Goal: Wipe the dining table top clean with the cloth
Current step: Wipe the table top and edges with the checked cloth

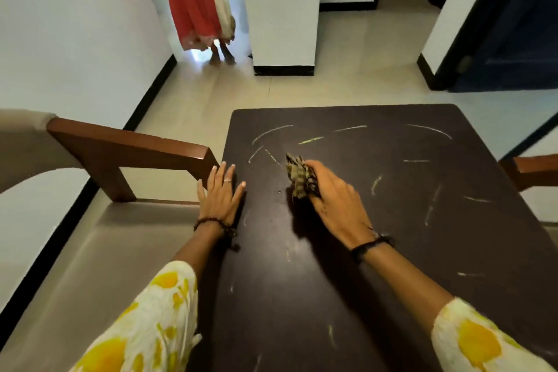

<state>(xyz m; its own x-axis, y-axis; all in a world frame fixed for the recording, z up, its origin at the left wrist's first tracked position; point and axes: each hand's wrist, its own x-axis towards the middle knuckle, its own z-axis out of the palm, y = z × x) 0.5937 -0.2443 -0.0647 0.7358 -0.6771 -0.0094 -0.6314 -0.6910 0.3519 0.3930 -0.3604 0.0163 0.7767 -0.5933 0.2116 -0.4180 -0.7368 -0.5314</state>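
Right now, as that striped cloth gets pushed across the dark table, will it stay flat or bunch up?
Probably bunch: the cloth is already crumpled into a wad in the right hand, so it looks soft and floppy. It seems light, lifted partly off the table by fingers alone. The chalky streaks may need firmer pressing.

White walls [75, 39], pale tiled floor [347, 69], wooden-armed chair [129, 142] at left.
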